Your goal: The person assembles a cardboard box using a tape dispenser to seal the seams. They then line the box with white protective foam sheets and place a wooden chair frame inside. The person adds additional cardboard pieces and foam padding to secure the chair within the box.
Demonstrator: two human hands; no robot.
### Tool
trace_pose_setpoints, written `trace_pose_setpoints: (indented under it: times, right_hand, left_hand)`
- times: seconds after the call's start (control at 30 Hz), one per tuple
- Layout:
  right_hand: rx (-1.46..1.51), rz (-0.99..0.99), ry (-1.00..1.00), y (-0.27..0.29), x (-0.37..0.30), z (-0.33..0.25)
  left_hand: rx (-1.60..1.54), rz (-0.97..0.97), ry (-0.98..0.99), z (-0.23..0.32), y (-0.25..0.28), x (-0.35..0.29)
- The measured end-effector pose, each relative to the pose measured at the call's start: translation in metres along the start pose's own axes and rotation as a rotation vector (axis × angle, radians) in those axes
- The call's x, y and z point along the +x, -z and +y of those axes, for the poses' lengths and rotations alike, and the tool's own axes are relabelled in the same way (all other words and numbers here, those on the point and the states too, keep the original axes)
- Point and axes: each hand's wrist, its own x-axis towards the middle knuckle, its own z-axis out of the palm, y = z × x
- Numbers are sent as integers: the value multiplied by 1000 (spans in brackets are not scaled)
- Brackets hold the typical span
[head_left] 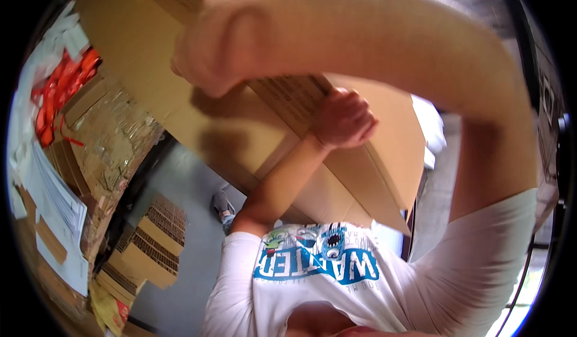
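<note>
A large brown cardboard box (pixel 393 135) fills the space in front of me, its long flaps folded and overlapping. My left hand (pixel 345 119) is closed, fingers curled, against a printed flap (pixel 288 99) near the middle of the box. Whether it pinches the flap edge or only presses there, I cannot tell. Crossing over the top from the right, my right arm is bent, and my right hand (pixel 213 48) is curled into a fist above the broad cardboard panel (pixel 141 54). That hand is slightly blurred, and anything inside its fingers is hidden. Its shadow falls on the cardboard below.
At the far left lie red plastic pieces (pixel 60 90) and a stack of white sheets (pixel 63 208) on a worn cardboard-covered surface (pixel 117 138). Stacked corrugated cardboard pieces (pixel 153 247) rest on the grey floor (pixel 195 183). A shoe (pixel 222 203) shows beside the box.
</note>
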Motion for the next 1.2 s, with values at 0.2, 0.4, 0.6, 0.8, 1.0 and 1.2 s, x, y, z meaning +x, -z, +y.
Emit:
trace_pose_setpoints:
  times: [0.2,0.4,0.6,0.8,1.0,1.2]
  right_hand:
    - [90,-11,-177,-12,-53,56]
    - [-492,-260,-177,-9,-100,-1]
    - [-425,-142,-615,-51,-113,56]
    - [-245,1241,-570,-147,-18,99]
    - [-99,1280,-475,-207,-136,69]
    - [41,1228,-598,-384,-323,-71]
  left_hand:
    - [-12,-82,-9,-1,3,4]
    - [36,-125,-6,1,1,5]
    - [3,7,-41,-2,2,18]
    - [-2,-32,-54,-3,3,15]
    - [131,54,-242,1,-15,-4]
    - [495,-244,-303,-30,4,-32]
